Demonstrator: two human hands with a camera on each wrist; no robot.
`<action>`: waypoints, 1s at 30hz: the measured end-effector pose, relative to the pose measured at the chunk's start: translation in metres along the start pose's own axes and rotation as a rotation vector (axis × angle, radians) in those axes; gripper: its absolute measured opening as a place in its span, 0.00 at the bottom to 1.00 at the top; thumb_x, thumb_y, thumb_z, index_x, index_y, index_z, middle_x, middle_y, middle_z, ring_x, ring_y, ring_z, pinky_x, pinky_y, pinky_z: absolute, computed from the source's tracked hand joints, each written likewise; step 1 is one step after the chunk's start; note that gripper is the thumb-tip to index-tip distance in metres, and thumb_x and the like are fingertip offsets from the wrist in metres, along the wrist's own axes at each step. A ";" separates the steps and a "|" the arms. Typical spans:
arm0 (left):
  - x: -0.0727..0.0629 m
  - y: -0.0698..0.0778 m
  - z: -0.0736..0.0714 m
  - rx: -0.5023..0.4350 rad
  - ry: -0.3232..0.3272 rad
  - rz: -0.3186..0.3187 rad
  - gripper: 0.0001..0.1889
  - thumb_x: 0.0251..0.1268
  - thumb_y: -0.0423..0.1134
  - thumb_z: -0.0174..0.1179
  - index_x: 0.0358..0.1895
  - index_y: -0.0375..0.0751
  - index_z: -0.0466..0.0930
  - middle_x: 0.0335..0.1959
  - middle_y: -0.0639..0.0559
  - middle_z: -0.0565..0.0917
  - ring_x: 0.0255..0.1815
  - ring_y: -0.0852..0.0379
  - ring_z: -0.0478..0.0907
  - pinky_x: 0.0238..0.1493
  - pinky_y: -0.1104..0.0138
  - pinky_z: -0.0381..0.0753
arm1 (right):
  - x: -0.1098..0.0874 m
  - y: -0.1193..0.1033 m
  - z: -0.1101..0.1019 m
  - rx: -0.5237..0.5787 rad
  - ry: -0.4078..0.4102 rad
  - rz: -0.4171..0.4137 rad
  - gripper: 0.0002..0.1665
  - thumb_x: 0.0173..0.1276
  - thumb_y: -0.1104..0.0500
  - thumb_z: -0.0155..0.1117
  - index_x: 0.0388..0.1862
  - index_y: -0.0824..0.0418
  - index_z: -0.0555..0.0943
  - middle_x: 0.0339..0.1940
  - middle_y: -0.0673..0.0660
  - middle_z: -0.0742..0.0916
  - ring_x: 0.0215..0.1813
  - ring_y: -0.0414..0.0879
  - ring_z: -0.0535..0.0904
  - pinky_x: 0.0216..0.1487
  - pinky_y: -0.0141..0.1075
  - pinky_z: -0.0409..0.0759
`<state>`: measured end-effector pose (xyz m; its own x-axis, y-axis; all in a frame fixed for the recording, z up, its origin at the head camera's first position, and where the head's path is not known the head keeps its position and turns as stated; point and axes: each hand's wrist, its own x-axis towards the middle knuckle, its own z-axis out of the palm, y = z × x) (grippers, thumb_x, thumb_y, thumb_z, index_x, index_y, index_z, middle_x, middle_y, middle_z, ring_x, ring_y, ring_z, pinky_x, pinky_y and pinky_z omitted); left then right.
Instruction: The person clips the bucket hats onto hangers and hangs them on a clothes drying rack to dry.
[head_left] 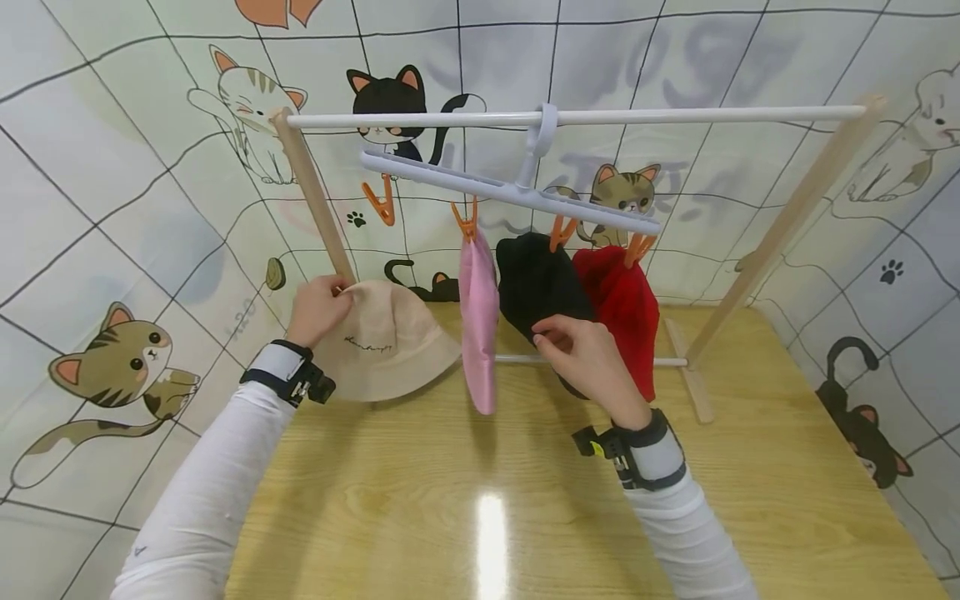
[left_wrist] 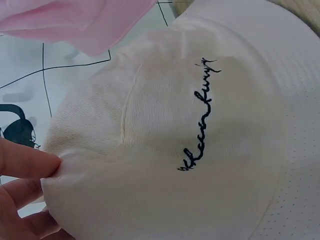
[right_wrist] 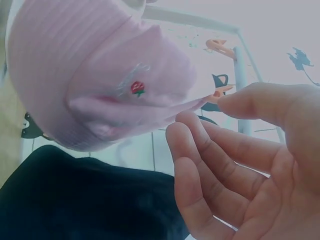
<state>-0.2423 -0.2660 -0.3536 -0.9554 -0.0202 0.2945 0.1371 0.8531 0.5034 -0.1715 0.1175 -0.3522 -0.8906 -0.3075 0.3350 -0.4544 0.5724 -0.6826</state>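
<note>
A beige bucket hat [head_left: 386, 337] with dark script on its crown is pinched at the top by my left hand [head_left: 321, 310]. In the left wrist view the thumb and fingers grip the crown's edge [left_wrist: 55, 185]. My right hand [head_left: 588, 358] is in front of a black hat [head_left: 543, 279], fingers loosely bent and holding nothing. A pink hat [head_left: 478, 321], with a strawberry embroidered on it [right_wrist: 137, 89], hangs from an orange clip [head_left: 465, 221]. The black hat and a red hat [head_left: 622, 317] hang from clips too. At the left, another orange clip [head_left: 380, 202] hangs with nothing in it.
The lavender clip hanger [head_left: 517, 193] hooks over the white rod [head_left: 697, 115] and tilts down to the right. Wooden posts [head_left: 783, 237] hold the rod up on a wood-grain table [head_left: 420, 500]. Behind is a cat-patterned cloth [head_left: 750, 67].
</note>
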 end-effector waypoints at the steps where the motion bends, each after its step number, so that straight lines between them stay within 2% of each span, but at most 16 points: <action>1: 0.000 0.000 -0.001 -0.004 0.004 0.001 0.09 0.57 0.31 0.52 0.31 0.32 0.82 0.24 0.41 0.80 0.23 0.47 0.71 0.22 0.63 0.64 | 0.001 -0.001 0.000 0.000 0.003 -0.007 0.10 0.65 0.63 0.64 0.44 0.65 0.83 0.30 0.54 0.86 0.28 0.46 0.78 0.32 0.38 0.77; 4: 0.001 0.003 -0.004 -0.010 0.018 0.021 0.09 0.58 0.32 0.53 0.32 0.31 0.83 0.27 0.39 0.82 0.25 0.45 0.73 0.24 0.62 0.65 | 0.004 -0.006 -0.002 0.006 0.005 -0.018 0.09 0.66 0.62 0.63 0.44 0.63 0.84 0.29 0.53 0.86 0.27 0.46 0.77 0.29 0.38 0.77; 8: 0.002 0.006 -0.008 -0.018 0.030 0.039 0.09 0.58 0.31 0.53 0.33 0.30 0.83 0.27 0.38 0.82 0.28 0.43 0.74 0.27 0.61 0.66 | 0.010 -0.016 -0.003 0.008 -0.003 -0.032 0.09 0.67 0.61 0.62 0.44 0.62 0.84 0.30 0.52 0.86 0.28 0.46 0.78 0.32 0.39 0.77; 12: 0.002 0.008 -0.012 -0.019 0.033 0.038 0.10 0.59 0.30 0.53 0.34 0.29 0.83 0.27 0.37 0.83 0.28 0.43 0.75 0.27 0.61 0.67 | 0.017 -0.025 -0.002 -0.011 -0.007 -0.071 0.10 0.67 0.61 0.62 0.45 0.63 0.84 0.31 0.53 0.87 0.30 0.45 0.78 0.35 0.39 0.78; 19: 0.003 0.006 -0.016 -0.010 0.042 0.065 0.08 0.59 0.30 0.54 0.34 0.30 0.83 0.26 0.38 0.83 0.27 0.44 0.75 0.25 0.61 0.67 | 0.031 -0.039 0.003 -0.046 -0.013 -0.138 0.10 0.67 0.61 0.62 0.44 0.64 0.84 0.30 0.53 0.87 0.29 0.45 0.79 0.33 0.38 0.77; 25: 0.003 0.009 -0.020 -0.012 0.031 0.055 0.09 0.60 0.30 0.53 0.35 0.30 0.83 0.30 0.36 0.84 0.30 0.42 0.76 0.28 0.60 0.68 | 0.043 -0.053 0.007 -0.063 -0.036 -0.171 0.11 0.66 0.61 0.63 0.45 0.64 0.84 0.29 0.54 0.86 0.28 0.45 0.78 0.32 0.38 0.77; 30: 0.003 0.010 -0.022 -0.009 0.014 0.063 0.08 0.61 0.30 0.54 0.34 0.29 0.82 0.28 0.37 0.83 0.28 0.44 0.75 0.26 0.61 0.67 | 0.055 -0.063 0.012 -0.067 -0.070 -0.189 0.12 0.67 0.60 0.62 0.46 0.64 0.85 0.31 0.54 0.87 0.31 0.46 0.79 0.35 0.38 0.77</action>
<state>-0.2382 -0.2684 -0.3299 -0.9409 0.0262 0.3376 0.1997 0.8481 0.4908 -0.1912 0.0557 -0.2982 -0.7868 -0.4652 0.4057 -0.6158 0.5478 -0.5663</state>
